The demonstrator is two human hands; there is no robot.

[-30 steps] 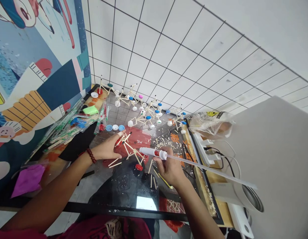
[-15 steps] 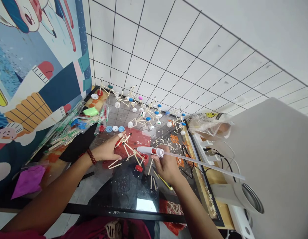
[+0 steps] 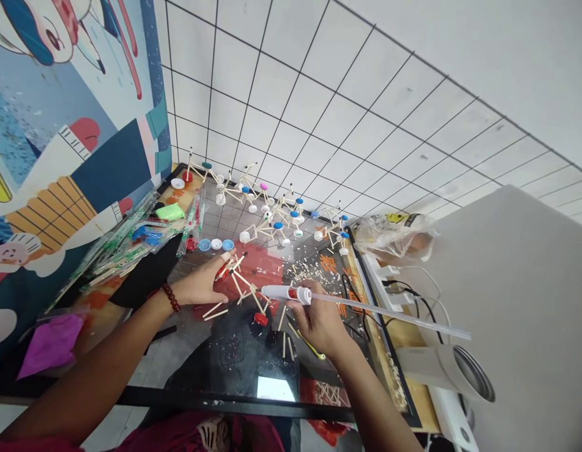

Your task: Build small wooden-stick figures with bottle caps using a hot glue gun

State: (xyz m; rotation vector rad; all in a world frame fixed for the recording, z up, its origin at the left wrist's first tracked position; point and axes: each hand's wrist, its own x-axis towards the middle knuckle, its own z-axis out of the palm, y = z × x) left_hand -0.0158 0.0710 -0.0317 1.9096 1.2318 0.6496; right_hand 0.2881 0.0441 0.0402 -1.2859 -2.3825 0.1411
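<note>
My right hand (image 3: 321, 319) grips a white hot glue gun (image 3: 284, 292), with a long clear glue stick (image 3: 389, 312) jutting from its rear to the right. The gun's nozzle points left at a joint of a small model of wooden sticks (image 3: 242, 284) with red bottle caps. My left hand (image 3: 203, 280) holds this model at its left end, fingers by one red cap (image 3: 221, 271), thumb apart below. Another red cap (image 3: 260, 319) is at the model's near end. Loose sticks (image 3: 216, 311) lie below the left hand. The gun's trigger and my right fingertips are partly hidden.
Several similar stick models with white and blue caps (image 3: 278, 225) stand along the tiled wall. Three loose caps (image 3: 216, 244) sit in a row. Bagged sticks (image 3: 125, 251) lie left. Wood crumbs (image 3: 312, 270), a power strip (image 3: 389, 282) and cables are on the right.
The glue gun has shifted slightly down and right relative to the model, and its glue stick tilts a little differently. My left hand stays at the model; the whole view has shifted slightly.
</note>
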